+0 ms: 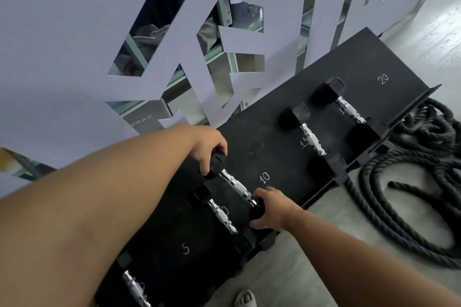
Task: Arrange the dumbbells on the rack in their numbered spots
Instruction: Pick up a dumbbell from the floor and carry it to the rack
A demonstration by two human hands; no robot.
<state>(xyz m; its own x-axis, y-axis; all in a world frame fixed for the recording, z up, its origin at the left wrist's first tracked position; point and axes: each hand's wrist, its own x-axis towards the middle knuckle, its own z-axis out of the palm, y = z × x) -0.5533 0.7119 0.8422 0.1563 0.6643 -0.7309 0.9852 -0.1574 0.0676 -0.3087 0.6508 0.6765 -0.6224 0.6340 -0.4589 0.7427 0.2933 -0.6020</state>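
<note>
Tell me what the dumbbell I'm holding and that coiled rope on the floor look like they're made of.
Held dumbbell: the handle looks like bright chromed steel, shiny with a knurled middle; the heads under both hands look matte black, probably rubber-coated, though that is a guess. Rope: thick black twisted strands, a dull fibre look; which fibre cannot be told.

Both arms outstretched, left grip (208,151) and right grip (270,209) closed.

Five dumbbells (313,138) across rack (274,132), coiled rope (411,182) on floor at right

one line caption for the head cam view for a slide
Both hands, left and right, grip a dumbbell by its ends beside the rack's 10 mark.
</note>
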